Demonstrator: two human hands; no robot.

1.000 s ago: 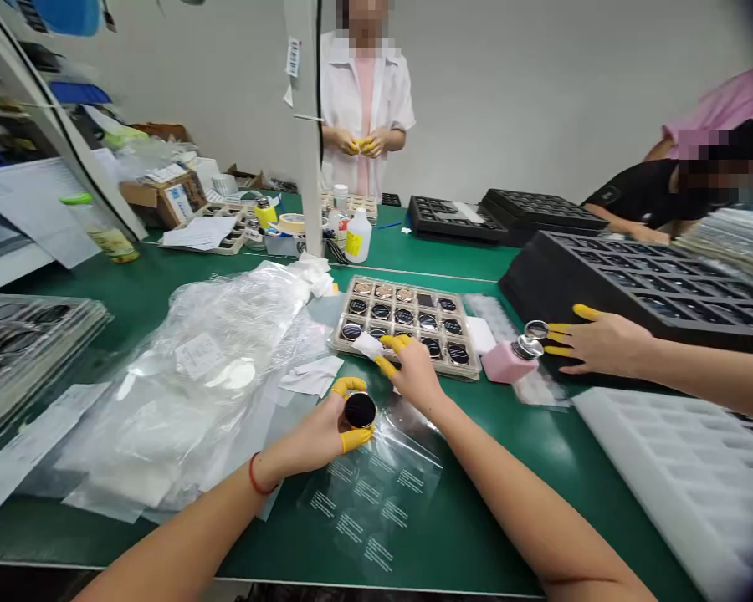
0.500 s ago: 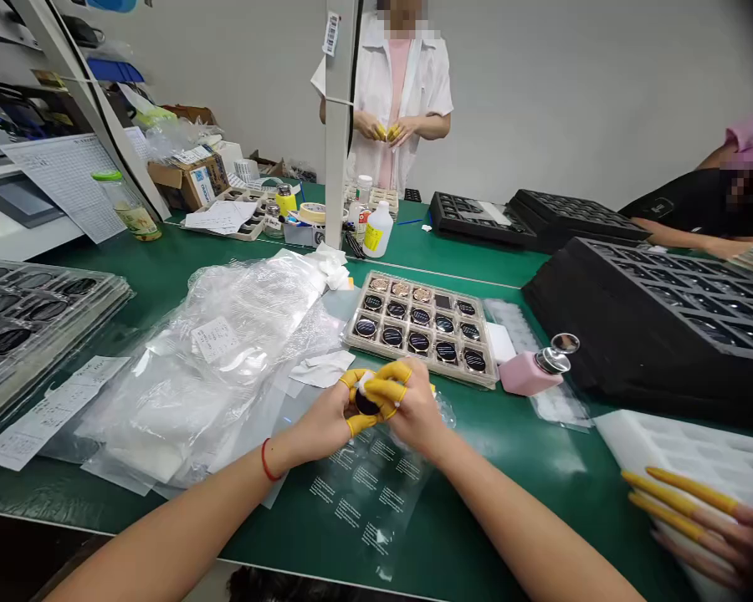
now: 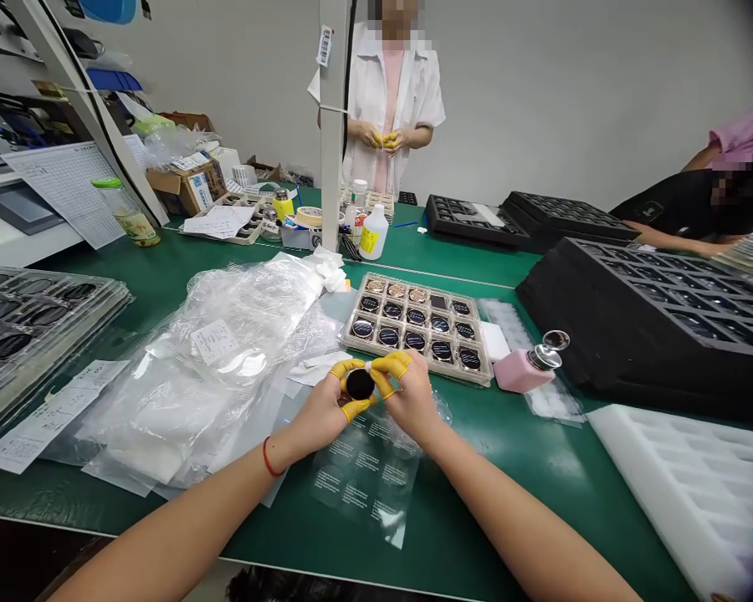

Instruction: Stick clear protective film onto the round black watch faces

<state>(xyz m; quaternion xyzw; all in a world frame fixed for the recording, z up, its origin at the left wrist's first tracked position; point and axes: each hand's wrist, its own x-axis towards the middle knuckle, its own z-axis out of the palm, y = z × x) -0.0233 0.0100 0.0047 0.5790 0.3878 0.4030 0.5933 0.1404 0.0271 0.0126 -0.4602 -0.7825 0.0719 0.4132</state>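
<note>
My left hand [image 3: 330, 401], in yellow finger cots, grips a round black disc [image 3: 360, 385] by its edge, above the green table. A small white wad [image 3: 368, 366] is pinched in the yellow-tipped fingers of my right hand [image 3: 407, 389], at the disc's upper right edge. Beneath my hands lies a clear plastic sheet [image 3: 357, 481] with white printing. Just beyond them a clear tray [image 3: 427, 359] holds several round black pieces and a few gold-toned ones in its back row.
Plastic bags [image 3: 226, 368] are heaped at left, near a tray stack [image 3: 110, 293]. A pink bottle [image 3: 522, 370], black foam trays [image 3: 558, 334] and a white foam tray [image 3: 671, 485] are at right. A person in white [image 3: 427, 92] stands across the table; another leans in at far right.
The disc now faces the camera more fully, and the white wad has moved from over it to its edge. The other person's yellow-tipped hand has left the white foam tray.
</note>
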